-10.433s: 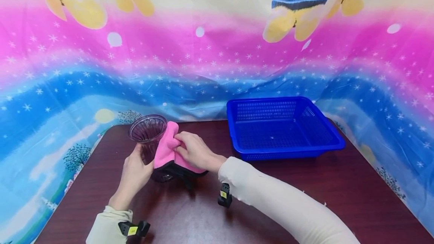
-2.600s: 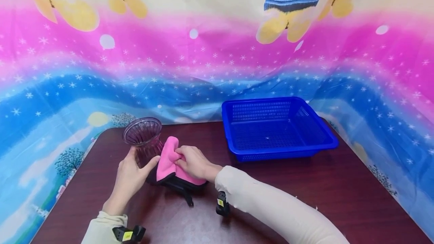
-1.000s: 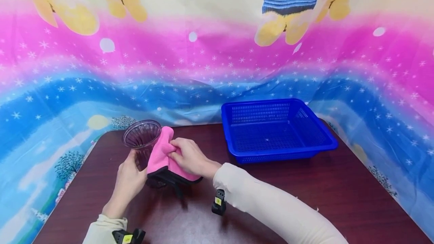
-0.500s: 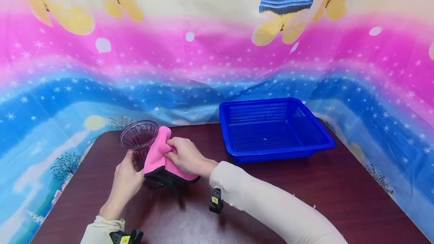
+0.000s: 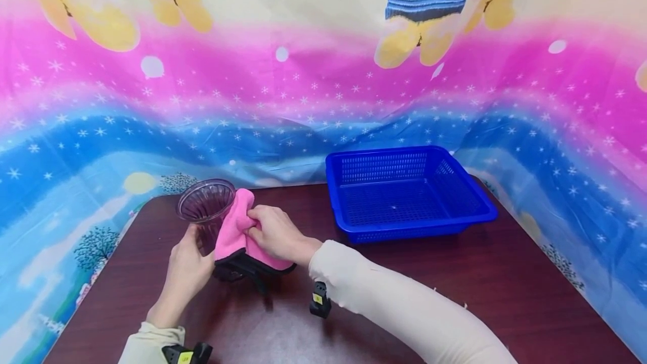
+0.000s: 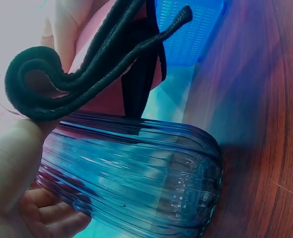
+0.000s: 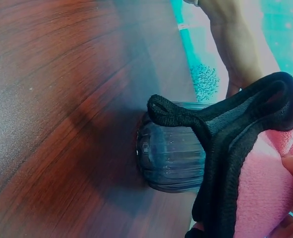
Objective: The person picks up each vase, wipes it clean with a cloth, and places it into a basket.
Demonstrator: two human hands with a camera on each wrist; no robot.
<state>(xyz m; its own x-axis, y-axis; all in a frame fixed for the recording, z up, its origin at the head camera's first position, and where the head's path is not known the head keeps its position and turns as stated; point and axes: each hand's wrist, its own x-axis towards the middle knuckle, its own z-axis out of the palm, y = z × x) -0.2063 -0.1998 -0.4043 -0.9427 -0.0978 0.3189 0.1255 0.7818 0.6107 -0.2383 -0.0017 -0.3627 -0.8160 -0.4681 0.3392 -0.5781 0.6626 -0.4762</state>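
Note:
A purple-tinted, ribbed clear vase point(image 5: 206, 206) with a flared rim stands tilted slightly left, its base close over the tabletop. My left hand point(image 5: 186, 268) grips it round the middle; in the left wrist view, curled fingers show beneath the ribbed vase point(image 6: 146, 171). Against the vase's right side lies a folded pink cloth point(image 5: 236, 233) with black edging, covering part of the body. My right hand point(image 5: 275, 233) pinches this cloth between thumb and fingers. The right wrist view shows the black-edged cloth point(image 7: 258, 193) in front of the vase point(image 7: 173, 161).
A blue perforated plastic basket point(image 5: 419, 224) sits at the back right of the dark reddish-brown wooden table point(image 5: 404, 302). Behind the table hangs a printed cloth backdrop point(image 5: 283, 89) with snowflakes and bears. Black wrist cameras are strapped to both sleeves.
Since 2.6 seconds ago, my right hand has moved the cloth up and left onto the vase's side. My left hand keeps its grip. The last half second shows almost no movement.

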